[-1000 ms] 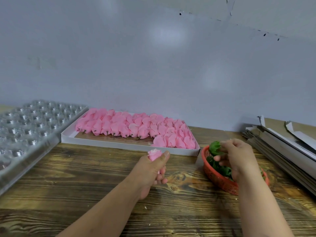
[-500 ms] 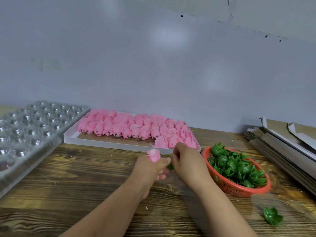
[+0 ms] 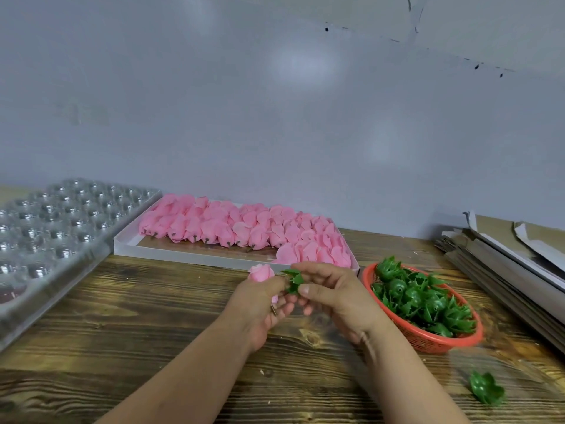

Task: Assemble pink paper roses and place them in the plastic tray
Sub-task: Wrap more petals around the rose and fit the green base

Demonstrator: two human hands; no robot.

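Observation:
My left hand [image 3: 263, 304] grips a pink paper rose [image 3: 261, 273] upright, its head showing above the fingers. Right beside it, my right hand [image 3: 333, 298] pinches a green plastic calyx [image 3: 293, 280] between thumb and fingers, touching the rose's base. A white flat box [image 3: 189, 254] behind holds several pink rose heads [image 3: 244, 228] lying in rows. The clear plastic tray [image 3: 52, 231] with round cups lies at the far left. Its cups look empty.
An orange basket [image 3: 434, 341] full of green calyxes stands to the right of my hands. One loose calyx [image 3: 486, 391] lies on the wooden table near the front right. Stacked flat cardboard [image 3: 513, 264] sits at the far right against the grey wall.
My right hand left the basket with a green calyx and came over to the rose in my left hand. One calyx now lies loose on the table at front right.

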